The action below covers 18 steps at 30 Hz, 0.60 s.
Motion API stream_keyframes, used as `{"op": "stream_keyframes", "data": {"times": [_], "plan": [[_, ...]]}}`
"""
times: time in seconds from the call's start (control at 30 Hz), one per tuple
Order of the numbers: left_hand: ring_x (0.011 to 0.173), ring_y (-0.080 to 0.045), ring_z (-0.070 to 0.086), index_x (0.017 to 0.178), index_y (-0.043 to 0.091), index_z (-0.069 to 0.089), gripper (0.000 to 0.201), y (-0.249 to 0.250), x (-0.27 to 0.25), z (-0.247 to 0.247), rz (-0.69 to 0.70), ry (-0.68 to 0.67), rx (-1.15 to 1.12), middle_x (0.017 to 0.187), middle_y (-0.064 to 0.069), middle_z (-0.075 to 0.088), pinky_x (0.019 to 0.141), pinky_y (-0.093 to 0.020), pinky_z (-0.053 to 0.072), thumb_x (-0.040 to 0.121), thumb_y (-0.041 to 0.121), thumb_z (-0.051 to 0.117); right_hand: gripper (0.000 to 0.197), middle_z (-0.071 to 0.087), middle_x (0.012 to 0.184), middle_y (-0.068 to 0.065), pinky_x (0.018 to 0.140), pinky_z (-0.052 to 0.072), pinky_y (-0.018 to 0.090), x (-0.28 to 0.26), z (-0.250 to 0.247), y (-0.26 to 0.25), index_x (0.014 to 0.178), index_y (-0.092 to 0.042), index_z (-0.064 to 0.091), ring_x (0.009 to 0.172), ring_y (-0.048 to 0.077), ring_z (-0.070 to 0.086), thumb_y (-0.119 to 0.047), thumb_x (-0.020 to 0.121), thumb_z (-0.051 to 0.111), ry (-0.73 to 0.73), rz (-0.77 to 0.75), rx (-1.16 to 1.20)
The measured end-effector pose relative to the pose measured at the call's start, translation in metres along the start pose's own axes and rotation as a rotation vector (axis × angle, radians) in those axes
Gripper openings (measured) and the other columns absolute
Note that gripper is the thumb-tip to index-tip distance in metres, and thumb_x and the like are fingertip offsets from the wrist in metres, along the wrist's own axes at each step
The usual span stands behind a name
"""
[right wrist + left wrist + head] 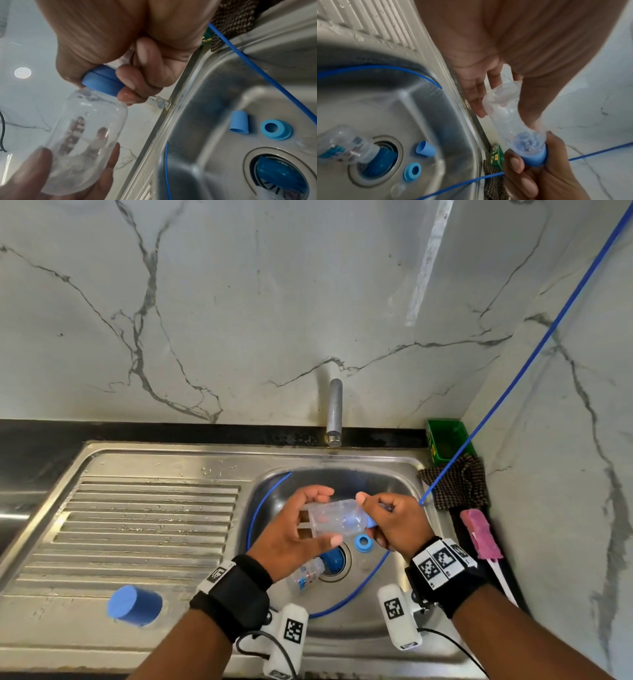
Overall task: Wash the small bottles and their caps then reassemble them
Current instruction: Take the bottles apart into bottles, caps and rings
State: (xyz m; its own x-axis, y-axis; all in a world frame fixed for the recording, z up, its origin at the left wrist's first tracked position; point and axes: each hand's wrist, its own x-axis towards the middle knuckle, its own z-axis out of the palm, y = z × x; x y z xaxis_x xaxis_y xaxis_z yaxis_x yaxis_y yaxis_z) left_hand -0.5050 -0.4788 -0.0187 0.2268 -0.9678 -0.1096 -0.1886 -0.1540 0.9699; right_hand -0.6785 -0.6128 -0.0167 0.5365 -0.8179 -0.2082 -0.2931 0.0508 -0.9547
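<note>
Together, your hands hold the small clear plastic bottle (337, 520) level above the stainless steel sink basin (383, 484): your left hand (294, 539) cups its base between thumb and fingers, while your right hand (394, 520) curls round the smooth blue cap (102, 81) on its neck. Below lie a blue ring-shaped cap (363, 543), a tapered blue sleeve (426, 148), and a second labelled clear bottle (306, 575) beside the drain (344, 565); a blue cylindrical cover (134, 605) rests on the ribbed draining board (144, 525).

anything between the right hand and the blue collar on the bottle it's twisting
Nothing visible. The right hand already grips the blue collar directly at the neck of the clear bottle, while the left hand holds the bottle's base above the sink.
</note>
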Motion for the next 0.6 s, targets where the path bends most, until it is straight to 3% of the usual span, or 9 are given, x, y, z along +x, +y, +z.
{"op": "stream_keyframes", "data": {"times": [0.07,0.1,0.17,0.23,0.3,0.37,0.43,0.5,0.6], "plan": [[0.096,-0.013,0.07,0.123,0.027,0.057,0.038,-0.002,0.001,0.0,-0.028,0.065,-0.043,0.118,0.001,0.064,0.078,-0.035,0.06,0.089,0.029,0.075,0.041,0.058,0.05,0.009,0.038,0.034,0.02,0.002,-0.001,0.002,0.066,-0.008,0.059,0.035,0.017,0.043,-0.037,0.094,0.067,-0.022,0.02,-0.002],[0.082,-0.018,0.072,0.119,0.021,0.059,0.029,0.002,0.001,0.001,-0.092,0.121,-0.115,0.107,-0.008,0.067,0.07,-0.042,0.061,0.095,0.036,0.065,0.04,0.058,0.05,0.009,0.038,0.034,0.021,0.003,-0.002,0.003,0.068,-0.008,0.06,0.036,0.018,0.044,-0.037,0.094,0.067,-0.036,0.02,0.0],[0.068,-0.028,0.071,0.119,0.016,0.059,0.048,0.004,0.002,0.003,-0.221,0.158,-0.238,0.094,-0.015,0.069,0.059,-0.042,0.057,0.096,0.057,0.048,0.039,0.06,0.052,0.01,0.039,0.035,0.022,0.005,0.0,0.005,0.075,-0.002,0.062,0.038,0.019,0.045,-0.035,0.094,0.067,-0.06,0.016,0.011],[0.086,-0.023,0.072,0.127,0.026,0.053,0.051,-0.002,0.005,0.004,-0.2,0.124,-0.212,0.118,-0.008,0.064,0.065,-0.033,0.059,0.092,0.062,0.055,0.041,0.061,0.055,0.012,0.039,0.035,0.023,0.009,0.001,0.008,0.078,0.003,0.061,0.039,0.021,0.046,-0.035,0.094,0.068,-0.07,0.013,0.019],[0.108,-0.012,0.065,0.133,0.035,0.047,0.061,-0.008,0.006,0.004,-0.117,0.054,-0.058,0.133,0.009,0.053,0.081,-0.027,0.059,0.081,0.049,0.075,0.044,0.061,0.056,0.013,0.04,0.034,0.024,0.012,0.001,0.011,0.08,0.006,0.061,0.04,0.022,0.046,-0.035,0.094,0.067,-0.074,0.023,0.014],[0.103,-0.014,0.069,0.128,0.031,0.053,0.05,-0.01,0.008,0.003,-0.122,0.072,-0.05,0.126,0.007,0.061,0.079,-0.03,0.06,0.085,0.04,0.077,0.047,0.061,0.056,0.013,0.04,0.034,0.025,0.016,0.001,0.013,0.081,0.008,0.06,0.039,0.021,0.046,-0.036,0.094,0.067,-0.08,0.039,0.018],[0.084,-0.024,0.074,0.123,0.023,0.057,0.043,-0.008,0.011,0.003,-0.186,0.125,-0.166,0.113,-0.007,0.069,0.066,-0.041,0.061,0.09,0.051,0.062,0.048,0.062,0.057,0.014,0.04,0.035,0.024,0.019,0.001,0.017,0.082,0.01,0.059,0.04,0.022,0.047,-0.036,0.094,0.067,-0.092,0.049,0.036],[0.09,-0.025,0.073,0.128,0.026,0.054,0.054,-0.011,0.014,0.001,-0.218,0.118,-0.229,0.118,-0.007,0.066,0.068,-0.042,0.062,0.088,0.063,0.061,0.045,0.063,0.058,0.015,0.039,0.036,0.024,0.022,0.002,0.021,0.079,0.007,0.06,0.042,0.024,0.048,-0.035,0.095,0.067,-0.106,0.044,0.044],[0.1,-0.016,0.069,0.129,0.032,0.052,0.068,-0.022,0.018,0.002,-0.169,0.038,-0.031,0.124,0.005,0.059,0.079,-0.035,0.062,0.074,0.059,0.08,0.04,0.063,0.058,0.011,0.039,0.038,0.024,0.027,0.003,0.028,0.076,0.001,0.061,0.044,0.025,0.051,-0.034,0.095,0.067,-0.124,0.046,0.028]]}}
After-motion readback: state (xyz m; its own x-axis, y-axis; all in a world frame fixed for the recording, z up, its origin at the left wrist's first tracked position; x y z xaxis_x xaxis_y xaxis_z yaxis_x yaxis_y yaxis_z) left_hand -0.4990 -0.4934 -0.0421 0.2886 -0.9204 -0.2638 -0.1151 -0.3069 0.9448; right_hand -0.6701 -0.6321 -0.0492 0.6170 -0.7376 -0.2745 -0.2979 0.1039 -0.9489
